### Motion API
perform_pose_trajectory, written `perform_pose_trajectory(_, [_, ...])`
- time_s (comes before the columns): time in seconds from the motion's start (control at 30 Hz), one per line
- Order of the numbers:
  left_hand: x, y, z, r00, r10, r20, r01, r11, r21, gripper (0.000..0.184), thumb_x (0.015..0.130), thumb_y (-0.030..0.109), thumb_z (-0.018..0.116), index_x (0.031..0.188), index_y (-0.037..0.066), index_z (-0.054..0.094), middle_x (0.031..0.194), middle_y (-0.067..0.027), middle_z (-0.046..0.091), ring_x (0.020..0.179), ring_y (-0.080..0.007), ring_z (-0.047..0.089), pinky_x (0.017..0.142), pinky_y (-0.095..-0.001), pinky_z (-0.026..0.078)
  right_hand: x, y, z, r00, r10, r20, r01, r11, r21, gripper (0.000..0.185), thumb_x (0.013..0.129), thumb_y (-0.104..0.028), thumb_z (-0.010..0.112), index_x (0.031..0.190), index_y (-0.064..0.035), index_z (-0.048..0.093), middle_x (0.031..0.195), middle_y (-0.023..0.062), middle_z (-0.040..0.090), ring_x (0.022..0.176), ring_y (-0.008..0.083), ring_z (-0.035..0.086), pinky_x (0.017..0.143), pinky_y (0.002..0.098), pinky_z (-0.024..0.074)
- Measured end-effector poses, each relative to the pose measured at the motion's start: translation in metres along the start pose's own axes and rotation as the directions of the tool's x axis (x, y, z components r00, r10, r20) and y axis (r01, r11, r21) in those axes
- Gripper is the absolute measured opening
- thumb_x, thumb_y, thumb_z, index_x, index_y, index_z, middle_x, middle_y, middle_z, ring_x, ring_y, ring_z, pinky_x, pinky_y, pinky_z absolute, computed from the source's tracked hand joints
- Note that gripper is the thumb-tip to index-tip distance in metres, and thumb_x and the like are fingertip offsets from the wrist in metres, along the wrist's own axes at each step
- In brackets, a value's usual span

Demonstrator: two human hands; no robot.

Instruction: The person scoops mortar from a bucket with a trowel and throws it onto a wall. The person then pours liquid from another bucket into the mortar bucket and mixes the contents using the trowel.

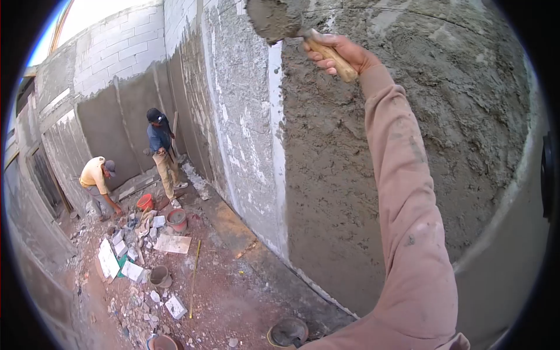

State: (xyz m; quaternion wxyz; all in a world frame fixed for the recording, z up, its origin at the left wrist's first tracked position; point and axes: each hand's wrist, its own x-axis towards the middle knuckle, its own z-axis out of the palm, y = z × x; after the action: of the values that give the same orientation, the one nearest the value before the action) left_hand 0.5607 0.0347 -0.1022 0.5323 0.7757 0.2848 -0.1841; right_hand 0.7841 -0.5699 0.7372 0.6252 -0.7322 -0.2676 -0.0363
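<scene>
My right hand (338, 53) is wrapped round the wooden handle of a trowel (331, 55), up near the top of the view. Grey mortar (273, 20) covers the trowel's blade, which points left. Behind the hand stands a wall of rough, wet mortar (332, 151), and the blade overlaps its left edge, by a pale vertical strip (277, 146). Whether the blade touches the wall I cannot tell. My right arm, in a stained pink sleeve (408, 192), reaches up from the bottom. My left hand is out of the frame.
Two people, one in a blue shirt (157, 139) and one in a yellow shirt (94, 175), stand at the far left. Buckets (176, 220), a mortar-filled bucket (287, 332), broken blocks (133, 270), a board (172, 244) and a long yellow stick (195, 280) lie on the rubble-strewn ground.
</scene>
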Motion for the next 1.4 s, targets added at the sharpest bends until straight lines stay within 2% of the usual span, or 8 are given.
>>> perform_pose_trajectory(0.1, [0.013, -0.007, -0.004, 0.999, -0.037, 0.008, 0.037, 0.999, -0.020, 0.021, 0.093, 0.012, 0.063, 0.113, 0.005, 0.066, 0.098, -0.0042, 0.068, 0.086, -0.0174, 0.065, 0.072, -0.0340, 0.053, -0.084, 0.003, -0.023, 0.647, -0.196, -0.737, -0.096, 0.938, -0.334, 0.029, 0.109, -0.030, 0.042, 0.110, -0.0012, 0.047, 0.080, 0.0023, 0.050, 0.053, 0.0046, 0.046, 0.038, 0.0173, 0.0449])
perform_pose_trajectory(0.27, [0.011, -0.066, -0.021, 0.989, -0.150, 0.006, 0.150, 0.985, -0.088, 0.023, 0.095, 0.013, 0.062, 0.116, 0.006, 0.066, 0.101, -0.0036, 0.069, 0.089, -0.0174, 0.065, 0.073, -0.0339, 0.052, -0.254, 0.086, 0.078, 0.497, -0.496, -0.712, 0.259, 0.868, -0.424, 0.028, 0.108, -0.034, 0.045, 0.105, -0.0062, 0.048, 0.079, 0.0022, 0.047, 0.051, 0.0070, 0.045, 0.040, 0.0228, 0.0418])
perform_pose_trajectory(0.43, [-0.058, -0.178, -0.084, 0.951, -0.305, -0.048, 0.285, 0.927, -0.242, 0.025, 0.096, 0.014, 0.062, 0.120, 0.006, 0.065, 0.103, -0.0029, 0.069, 0.092, -0.0175, 0.066, 0.075, -0.0338, 0.052, -0.350, 0.391, 0.190, 0.586, 0.365, -0.723, -0.041, 0.905, 0.423, 0.028, 0.103, -0.032, 0.057, 0.108, -0.0059, 0.051, 0.075, 0.0032, 0.051, 0.050, 0.0109, 0.050, 0.040, 0.0257, 0.0426])
perform_pose_trajectory(0.6, [-0.144, -0.114, -0.062, 0.956, -0.280, -0.085, 0.268, 0.955, -0.126, 0.028, 0.097, 0.017, 0.064, 0.121, 0.004, 0.065, 0.108, -0.0057, 0.068, 0.096, -0.0166, 0.065, 0.081, -0.0307, 0.051, -0.475, 0.667, 0.366, 0.002, 0.941, -0.339, -0.915, 0.138, 0.379, 0.024, 0.097, -0.020, 0.057, 0.113, -0.0032, 0.061, 0.080, 0.0096, 0.061, 0.071, 0.0227, 0.066, 0.063, 0.0374, 0.0555])
perform_pose_trajectory(0.7, [-0.193, -0.137, -0.050, 0.910, -0.413, -0.041, 0.400, 0.899, -0.176, 0.028, 0.097, 0.018, 0.065, 0.119, 0.001, 0.065, 0.108, -0.0066, 0.068, 0.096, -0.0164, 0.065, 0.082, -0.0291, 0.051, -0.572, 0.794, 0.425, 0.166, 0.943, -0.289, -0.832, -0.023, -0.554, 0.039, 0.094, -0.018, 0.058, 0.128, 0.0000, 0.059, 0.096, 0.0173, 0.069, 0.093, 0.0322, 0.071, 0.078, 0.0423, 0.0583])
perform_pose_trajectory(0.87, [-0.260, -0.185, -0.014, 0.654, -0.751, -0.084, 0.751, 0.659, -0.042, 0.031, 0.099, 0.023, 0.065, 0.121, 0.001, 0.064, 0.105, -0.0080, 0.069, 0.093, -0.0173, 0.067, 0.080, -0.0301, 0.052, -0.611, 0.935, 0.456, 0.166, 0.955, -0.248, -0.599, -0.102, -0.794, 0.047, 0.092, -0.021, 0.061, 0.134, -0.0013, 0.056, 0.118, 0.0238, 0.067, 0.107, 0.0365, 0.069, 0.088, 0.0442, 0.0581])
perform_pose_trajectory(1.17, [-0.281, -0.234, 0.034, 0.373, -0.924, -0.087, 0.902, 0.383, -0.197, 0.024, 0.099, 0.015, 0.063, 0.119, 0.003, 0.063, 0.114, -0.0077, 0.068, 0.099, -0.0181, 0.066, 0.084, -0.0311, 0.052, -0.642, 1.136, 0.586, 0.201, 0.979, 0.036, -0.686, 0.167, -0.708, 0.041, 0.090, -0.032, 0.065, 0.116, -0.0001, 0.068, 0.112, 0.0261, 0.069, 0.107, 0.0422, 0.067, 0.090, 0.0530, 0.0542])
perform_pose_trajectory(1.4, [-0.264, -0.252, 0.024, 0.524, -0.850, -0.059, 0.822, 0.522, -0.226, 0.030, 0.098, 0.021, 0.067, 0.122, 0.003, 0.062, 0.110, -0.0073, 0.068, 0.098, -0.0173, 0.067, 0.084, -0.0308, 0.052, -0.648, 1.101, 0.590, 0.465, 0.885, -0.038, -0.769, 0.382, -0.513, 0.041, 0.090, -0.030, 0.070, 0.116, 0.0014, 0.066, 0.098, 0.0283, 0.070, 0.096, 0.0463, 0.067, 0.083, 0.0522, 0.0538])
